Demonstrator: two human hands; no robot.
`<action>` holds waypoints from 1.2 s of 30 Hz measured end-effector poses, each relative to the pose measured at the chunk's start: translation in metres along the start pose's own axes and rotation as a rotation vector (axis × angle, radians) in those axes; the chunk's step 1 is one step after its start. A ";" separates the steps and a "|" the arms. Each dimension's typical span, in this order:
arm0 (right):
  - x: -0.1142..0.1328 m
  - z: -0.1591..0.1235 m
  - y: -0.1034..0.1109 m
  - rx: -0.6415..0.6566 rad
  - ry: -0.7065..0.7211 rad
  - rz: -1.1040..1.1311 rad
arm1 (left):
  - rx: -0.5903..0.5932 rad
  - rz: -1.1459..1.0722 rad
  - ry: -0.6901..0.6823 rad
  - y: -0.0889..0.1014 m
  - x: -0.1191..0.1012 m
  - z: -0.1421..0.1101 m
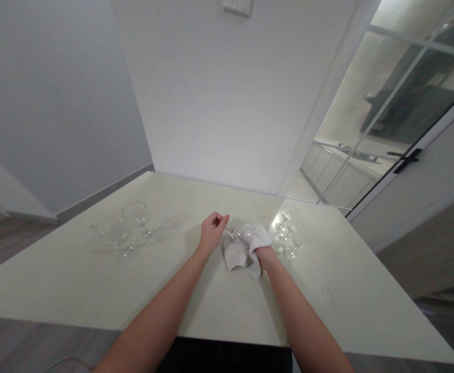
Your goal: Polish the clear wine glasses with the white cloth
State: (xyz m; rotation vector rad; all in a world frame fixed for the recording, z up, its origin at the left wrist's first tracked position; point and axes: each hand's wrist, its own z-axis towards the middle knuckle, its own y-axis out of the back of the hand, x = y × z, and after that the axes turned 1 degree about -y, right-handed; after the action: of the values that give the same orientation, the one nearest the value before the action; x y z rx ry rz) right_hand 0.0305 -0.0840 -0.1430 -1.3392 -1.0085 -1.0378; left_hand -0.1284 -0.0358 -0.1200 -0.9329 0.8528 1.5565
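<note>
Just left of a stemmed glass, my left hand is closed, with the thin stem running into its fingers. The glass lies tilted sideways, its bowl pointing right and partly wrapped in a white cloth. My right hand is closed on the cloth around the bowl, and folds of cloth cover most of its fingers. The cloth hangs down toward the pale table. Inside my left fist, the foot of the glass cannot be made out clearly.
On the left of the table stand several clear stemmed glasses. Another cluster of clear glasses is close to my right hand, blurred by glare. A white wall borders the far edge; a glass-paned door is at right.
</note>
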 end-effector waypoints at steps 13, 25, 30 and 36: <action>-0.007 -0.004 0.007 0.093 -0.199 -0.019 | 0.235 0.071 -0.673 0.010 -0.019 -0.018; -0.005 -0.008 0.015 0.157 -0.228 -0.086 | 0.150 0.120 -0.552 0.006 -0.017 -0.021; 0.006 -0.013 0.004 0.125 -0.269 0.039 | 0.119 0.152 -0.376 0.006 -0.018 -0.021; -0.004 -0.012 0.004 0.141 -0.284 0.036 | 0.107 0.158 -0.367 0.007 -0.017 -0.018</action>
State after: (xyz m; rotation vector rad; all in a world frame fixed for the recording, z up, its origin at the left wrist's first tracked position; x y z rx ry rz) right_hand 0.0334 -0.0961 -0.1474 -1.4074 -1.2393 -0.7475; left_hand -0.1308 -0.0603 -0.1126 -0.4893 0.7499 1.7314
